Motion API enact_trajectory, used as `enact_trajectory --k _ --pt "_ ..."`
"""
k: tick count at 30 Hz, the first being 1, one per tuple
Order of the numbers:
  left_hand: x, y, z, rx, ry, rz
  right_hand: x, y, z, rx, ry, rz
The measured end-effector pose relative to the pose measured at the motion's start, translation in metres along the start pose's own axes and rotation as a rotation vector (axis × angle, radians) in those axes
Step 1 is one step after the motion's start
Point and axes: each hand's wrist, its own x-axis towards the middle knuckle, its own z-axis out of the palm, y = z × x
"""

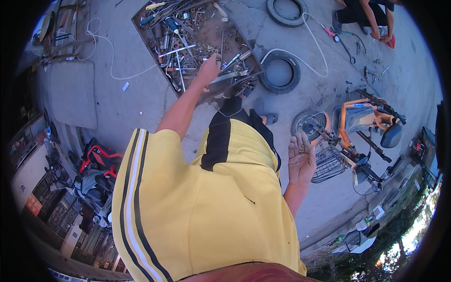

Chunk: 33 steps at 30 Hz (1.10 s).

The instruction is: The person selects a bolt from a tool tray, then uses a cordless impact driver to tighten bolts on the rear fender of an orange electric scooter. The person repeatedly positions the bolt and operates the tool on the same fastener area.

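Note:
My left hand (209, 69) reaches over a shallow rectangular metal tray (210, 33) full of loose tools and small parts. Its fingers curl downward among them, and whatever they grip is hidden. Just left of it a chrome T-handle wrench (180, 70) lies across the pile. Farther back is a screwdriver with a teal handle (172, 23). A flat grey metal bar (229, 76) rests by the tray's near right edge, close to my wrist. My right hand (301, 158) hangs out at my right side, palm up with fingers loosely extended, holding nothing.
A tyre (295, 77) lies right of the tray, with another tyre (277, 19) beyond. A pale hose (315, 33) runs to an inflator gauge (336, 38). An orange two-wheeler (344, 124) with a wire basket (327, 164) stands right. Another person (369, 14) crouches at far right.

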Motion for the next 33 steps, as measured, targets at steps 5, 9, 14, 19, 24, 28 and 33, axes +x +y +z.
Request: enact_trajectory --k 5,9,14,19,24,28,33 --pt "-0.024 0.029 0.004 0.123 -0.25 0.165 0.008 0.003 0.003 -0.004 0.003 0.04" --pt "-0.029 0.052 0.006 0.175 -0.304 0.027 0.013 0.004 0.013 -0.039 -0.024 0.05" --pt "-0.036 0.023 0.02 -0.13 -0.269 -0.011 0.01 0.004 0.017 -0.105 -0.002 0.026" --pt "-0.04 -0.002 0.005 -0.907 -0.206 -0.48 0.01 0.005 0.014 -0.104 0.011 0.028" --pt "-0.039 -0.006 -0.014 -1.163 -0.089 -0.543 0.012 0.008 0.015 -0.039 -0.031 0.032" --pt "-0.005 -0.037 -0.019 -0.444 0.079 -0.226 0.016 0.008 0.014 -0.032 -0.051 0.053" --pt "0.011 0.005 -0.036 0.385 -0.036 -0.083 0.016 0.009 0.015 -0.051 -0.042 0.054"
